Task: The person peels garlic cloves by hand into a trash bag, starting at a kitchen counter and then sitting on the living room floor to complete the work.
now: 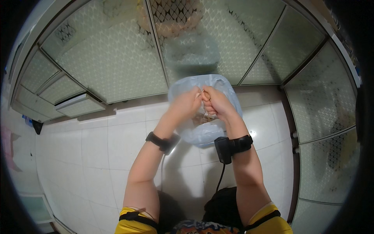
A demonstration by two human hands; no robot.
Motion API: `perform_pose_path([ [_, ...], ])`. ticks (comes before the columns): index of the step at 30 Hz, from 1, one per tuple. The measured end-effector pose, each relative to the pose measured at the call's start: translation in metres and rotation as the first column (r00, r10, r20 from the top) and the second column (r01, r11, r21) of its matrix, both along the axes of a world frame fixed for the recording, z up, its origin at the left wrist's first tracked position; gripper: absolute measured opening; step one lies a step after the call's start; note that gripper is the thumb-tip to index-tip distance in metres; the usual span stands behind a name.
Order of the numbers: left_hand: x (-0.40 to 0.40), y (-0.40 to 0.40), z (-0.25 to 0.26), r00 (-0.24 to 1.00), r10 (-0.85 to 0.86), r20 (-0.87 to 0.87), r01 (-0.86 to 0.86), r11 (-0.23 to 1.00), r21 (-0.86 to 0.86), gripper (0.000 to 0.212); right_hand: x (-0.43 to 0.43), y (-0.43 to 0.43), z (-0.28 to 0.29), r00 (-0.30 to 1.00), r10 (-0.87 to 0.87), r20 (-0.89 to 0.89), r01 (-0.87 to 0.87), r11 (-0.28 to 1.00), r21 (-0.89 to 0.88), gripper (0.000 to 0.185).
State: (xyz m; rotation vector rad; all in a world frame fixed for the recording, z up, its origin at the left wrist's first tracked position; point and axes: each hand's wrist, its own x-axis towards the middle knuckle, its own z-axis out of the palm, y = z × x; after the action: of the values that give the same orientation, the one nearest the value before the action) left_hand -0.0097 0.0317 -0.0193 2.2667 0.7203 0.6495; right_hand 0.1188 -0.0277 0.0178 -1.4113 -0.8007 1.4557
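A bin (pixel 240 108) lined with a pale, translucent plastic bag (pixel 204 133) stands on the floor before me. Over its mouth my left hand (pixel 185 103) and my right hand (pixel 219 102) meet at the fingertips. In the curled fingers of my right hand is a small tan piece (pixel 206 95), too small to name. Motion blurs my left hand, its fingers drawn together against the right; what they hold is mostly hidden. Brownish scraps (pixel 203 119) lie inside the bag, below my hands.
Cabinets with patterned glass doors (pixel 117 67) rise behind the bin, and more cabinet doors (pixel 321 90) run along the right. At left a drawer (pixel 80 105) juts out. White tiles (pixel 93 146) cover the floor. A black cable (pixel 221 178) hangs from my right wrist strap (pixel 233 146).
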Motion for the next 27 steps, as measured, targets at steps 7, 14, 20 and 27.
perform_pose_path([
  [7, 0.000, 0.009, -0.004, 0.933, 0.055, 0.355, 0.119, 0.885, -0.450, 0.015, 0.040, 0.000, -0.019, 0.935, -0.015, -0.353, 0.083, 0.981, 0.177, 0.022],
  [14, -0.007, 0.024, -0.021, 0.975, 0.139, 0.173, -0.086, 0.955, -0.283, 0.021, 0.040, 0.002, -0.027, 0.896, -0.033, -0.443, 0.082, 0.992, 0.091, 0.018],
  [20, 0.004, 0.017, -0.012, 0.977, 0.102, 0.187, -0.034, 0.941, -0.337, 0.024, 0.047, 0.004, -0.040, 0.925, -0.042, -0.377, 0.066, 0.997, 0.050, 0.019],
  [27, 0.003, 0.013, -0.006, 0.983, 0.149, 0.102, -0.095, 0.906, -0.411, 0.050, 0.038, 0.000, -0.027, 0.991, -0.098, -0.087, 0.106, 0.991, 0.086, 0.032],
])
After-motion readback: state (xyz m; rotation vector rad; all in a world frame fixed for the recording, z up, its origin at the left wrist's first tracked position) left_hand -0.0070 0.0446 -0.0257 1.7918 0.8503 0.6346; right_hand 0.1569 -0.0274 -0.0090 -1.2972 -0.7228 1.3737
